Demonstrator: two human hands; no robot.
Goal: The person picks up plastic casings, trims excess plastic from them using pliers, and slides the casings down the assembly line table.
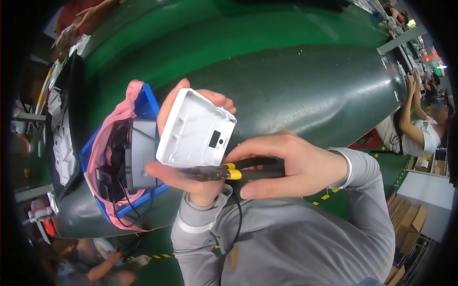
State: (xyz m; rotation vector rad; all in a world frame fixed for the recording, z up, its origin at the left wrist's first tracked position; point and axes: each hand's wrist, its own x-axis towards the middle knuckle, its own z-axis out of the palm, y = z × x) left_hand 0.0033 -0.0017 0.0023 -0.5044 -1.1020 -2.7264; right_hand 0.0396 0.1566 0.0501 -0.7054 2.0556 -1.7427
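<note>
My left hand [177,178] grips a white plastic housing [191,131], its open, ribbed inner side toward me. The fingers wrap behind its far edge and the thumb lies below its near edge. A small dark rectangular slot and a round hole show in the housing. In my right hand [296,167] is a pair of pliers [234,171] with black handles and yellow collars. Their dark jaws point left, along the near edge of the housing and over the left thumb. The jaws are blurred, so I cannot tell whether they touch the housing.
To the left, a blue bin [149,101] lined with pink mesh fabric [113,119] holds a grey box-shaped device [143,157] and black cables. A black tray [71,138] of white parts lies farther left. Beyond the dark work surface [305,90] runs a green belt [229,28]. Other people work around.
</note>
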